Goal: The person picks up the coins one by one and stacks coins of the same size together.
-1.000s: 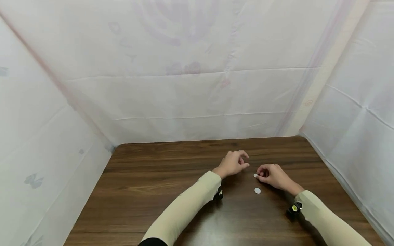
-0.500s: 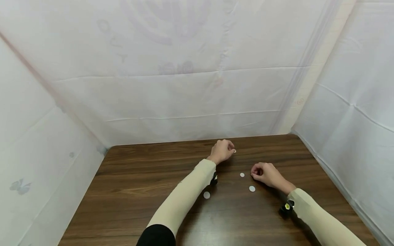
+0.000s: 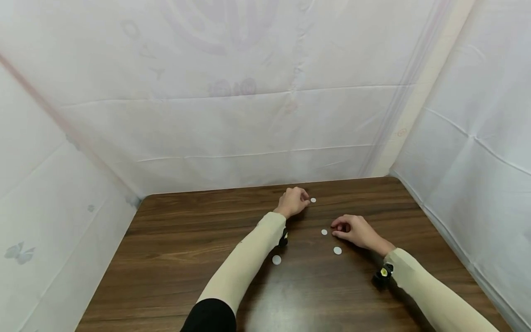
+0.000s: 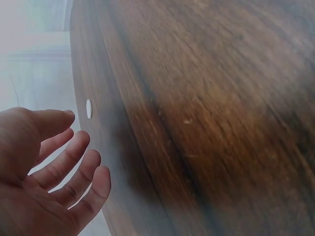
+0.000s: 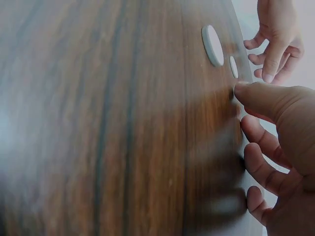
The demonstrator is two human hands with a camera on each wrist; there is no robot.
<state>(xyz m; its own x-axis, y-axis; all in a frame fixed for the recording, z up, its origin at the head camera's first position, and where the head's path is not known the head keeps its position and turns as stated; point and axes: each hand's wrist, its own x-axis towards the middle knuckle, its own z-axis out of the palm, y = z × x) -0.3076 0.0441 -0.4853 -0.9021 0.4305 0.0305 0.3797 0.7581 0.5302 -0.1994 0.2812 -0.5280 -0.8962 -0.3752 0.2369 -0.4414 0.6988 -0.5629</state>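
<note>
Four small white discs would be too exact, so several small white round discs lie flat on the table. My left hand (image 3: 293, 202) is near the far edge, its fingers loosely bent, with one disc (image 3: 313, 200) just off its fingertips. In the left wrist view that hand (image 4: 54, 167) holds nothing, and the disc (image 4: 89, 108) lies beyond the thumb. My right hand (image 3: 354, 229) hovers low at the right, thumb and fingers parted around nothing. A second disc (image 3: 324, 232) lies just left of its fingertips, and a larger disc (image 3: 338, 251) sits nearer the front.
Another disc (image 3: 276, 260) lies beside my left forearm. The brown wooden table (image 3: 174, 258) ends at a white sheet wall (image 3: 232, 138) behind, with more sheeting on both sides. Each wrist carries a small black camera (image 3: 382, 275).
My left hand has gone leftward to the far edge and set a disc there, then drawn slightly off it. My right hand has let go of its disc. The disc beside the left forearm has come into view.
</note>
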